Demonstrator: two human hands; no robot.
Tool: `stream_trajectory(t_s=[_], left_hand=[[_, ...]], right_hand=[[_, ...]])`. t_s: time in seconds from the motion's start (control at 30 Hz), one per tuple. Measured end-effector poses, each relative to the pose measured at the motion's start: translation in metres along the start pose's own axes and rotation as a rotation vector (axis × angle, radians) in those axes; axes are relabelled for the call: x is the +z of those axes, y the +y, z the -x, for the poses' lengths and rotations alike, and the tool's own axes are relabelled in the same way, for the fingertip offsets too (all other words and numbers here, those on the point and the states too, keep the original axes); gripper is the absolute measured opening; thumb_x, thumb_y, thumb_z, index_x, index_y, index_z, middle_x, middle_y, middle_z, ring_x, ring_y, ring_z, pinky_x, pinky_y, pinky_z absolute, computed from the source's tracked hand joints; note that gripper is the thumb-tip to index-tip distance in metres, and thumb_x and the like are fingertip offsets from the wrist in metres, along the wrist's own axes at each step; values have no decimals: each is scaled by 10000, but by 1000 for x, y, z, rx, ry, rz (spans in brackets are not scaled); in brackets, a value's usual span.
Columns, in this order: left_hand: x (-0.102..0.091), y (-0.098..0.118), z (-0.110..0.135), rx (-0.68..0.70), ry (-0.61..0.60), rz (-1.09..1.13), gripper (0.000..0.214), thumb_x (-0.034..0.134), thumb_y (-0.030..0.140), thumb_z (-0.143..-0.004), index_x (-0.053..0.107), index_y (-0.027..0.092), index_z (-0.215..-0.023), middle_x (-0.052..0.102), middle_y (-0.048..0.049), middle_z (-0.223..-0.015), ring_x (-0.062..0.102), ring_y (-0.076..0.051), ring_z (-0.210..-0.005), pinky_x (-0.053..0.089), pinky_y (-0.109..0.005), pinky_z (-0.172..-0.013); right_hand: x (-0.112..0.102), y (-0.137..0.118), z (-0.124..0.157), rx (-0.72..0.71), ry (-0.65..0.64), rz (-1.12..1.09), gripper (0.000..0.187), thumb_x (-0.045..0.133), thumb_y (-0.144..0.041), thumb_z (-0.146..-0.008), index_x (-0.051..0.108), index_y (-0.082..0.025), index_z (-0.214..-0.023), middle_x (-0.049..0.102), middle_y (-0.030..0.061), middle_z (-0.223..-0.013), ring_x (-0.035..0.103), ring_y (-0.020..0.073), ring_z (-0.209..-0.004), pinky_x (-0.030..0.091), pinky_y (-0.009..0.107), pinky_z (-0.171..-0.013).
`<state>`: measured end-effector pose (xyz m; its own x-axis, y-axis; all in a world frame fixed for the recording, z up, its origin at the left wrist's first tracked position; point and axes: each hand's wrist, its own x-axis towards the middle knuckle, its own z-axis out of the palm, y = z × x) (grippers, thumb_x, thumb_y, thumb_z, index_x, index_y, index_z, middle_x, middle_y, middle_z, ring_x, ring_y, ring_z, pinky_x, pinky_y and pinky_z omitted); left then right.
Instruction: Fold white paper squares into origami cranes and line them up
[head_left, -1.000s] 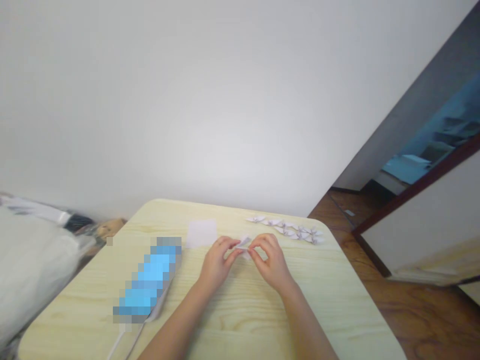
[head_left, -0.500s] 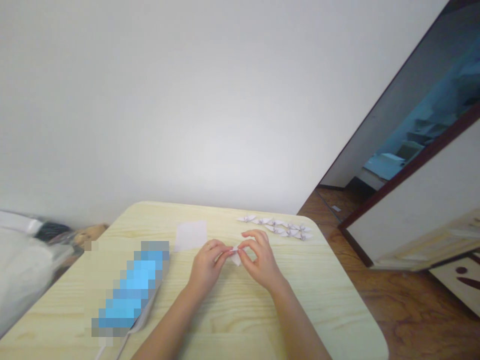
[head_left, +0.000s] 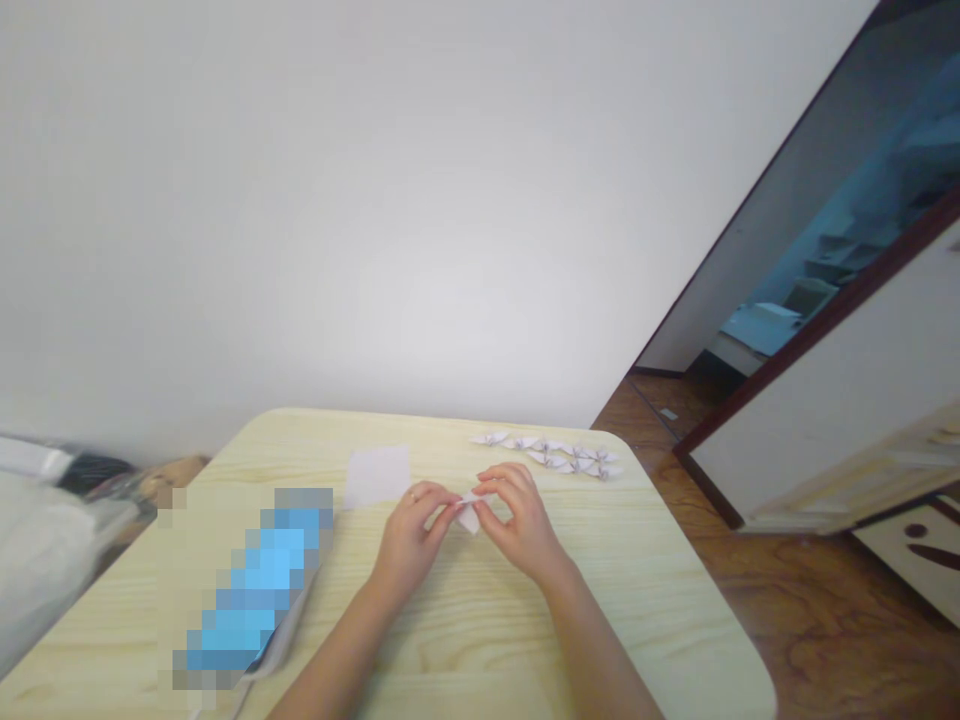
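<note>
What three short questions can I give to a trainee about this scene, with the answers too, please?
1. Multiple choice: what lies on the wooden table just beyond the left hand?
A) a square sheet of white paper
B) a pair of scissors
C) a mug

2. True or false: the right hand and the left hand both hold the folded white paper.

3. Fill in the blank: the ring is on the ____ hand.

Key: 1 A; 2 true; 3 left.
</note>
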<state>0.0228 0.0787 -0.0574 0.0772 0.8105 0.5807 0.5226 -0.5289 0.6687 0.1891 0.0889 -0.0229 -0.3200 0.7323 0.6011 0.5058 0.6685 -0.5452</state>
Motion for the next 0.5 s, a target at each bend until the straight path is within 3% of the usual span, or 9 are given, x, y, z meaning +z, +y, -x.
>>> stream_trajectory(t_s=[0.5], left_hand=[[1, 2, 0, -50, -27, 85, 87, 536, 256, -784, 588, 187, -779, 601, -24, -745, 549, -149, -737, 444, -268, -656]], right_hand=[[1, 1, 1, 19, -17, -73, 25, 558, -190, -762, 579, -202, -767, 578, 48, -874, 506, 178, -908, 397, 347, -809]])
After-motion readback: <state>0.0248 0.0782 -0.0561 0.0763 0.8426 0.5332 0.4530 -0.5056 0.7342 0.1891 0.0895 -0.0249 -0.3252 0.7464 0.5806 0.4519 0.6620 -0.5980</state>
